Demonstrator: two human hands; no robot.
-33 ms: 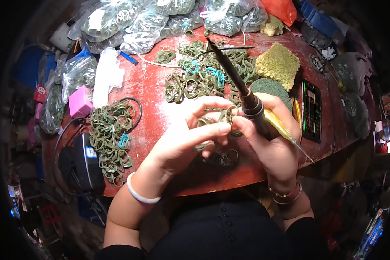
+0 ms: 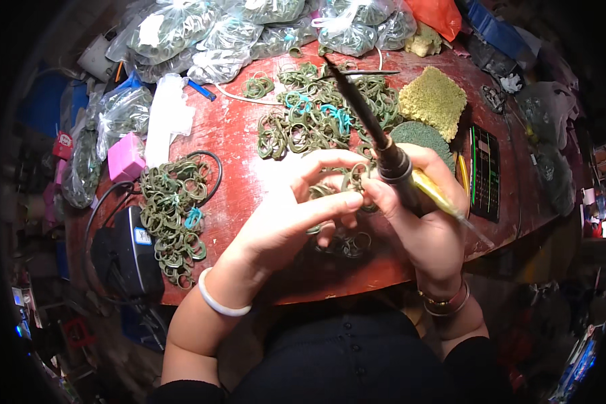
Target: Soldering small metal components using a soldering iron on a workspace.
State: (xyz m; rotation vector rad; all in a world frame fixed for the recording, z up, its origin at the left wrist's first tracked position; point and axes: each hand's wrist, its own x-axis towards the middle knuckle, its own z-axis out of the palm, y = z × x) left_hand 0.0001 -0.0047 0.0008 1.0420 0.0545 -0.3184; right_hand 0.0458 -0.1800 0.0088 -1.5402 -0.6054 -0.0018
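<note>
My left hand (image 2: 269, 219) is closed around several small green rings, partly hidden by its fingers. One green ring (image 2: 357, 176) sits at its thumb and fingertips, close to the right thumb. In my right hand (image 2: 431, 236) is a black soldering iron (image 2: 365, 114), its long dark tip pointing up and away over the table. The same hand also holds a thin tool with a yellow handle (image 2: 434, 192), whose pale thin end sticks out to the lower right. Beneath the hands, a few dark rings (image 2: 353, 246) lie near the table's front edge.
Piles of green rings lie on the red table, one at centre (image 2: 303, 131) and one at left (image 2: 172, 225). A yellow sponge (image 2: 432, 94), green pad (image 2: 421, 139) and dark screened device (image 2: 485, 175) lie right. Bagged rings (image 2: 175, 30) line the back; a black corded box (image 2: 124, 256) stands left.
The thin end of the yellow-handled tool has swung slightly away from me in my right hand. Both hands otherwise stay nearly in place.
</note>
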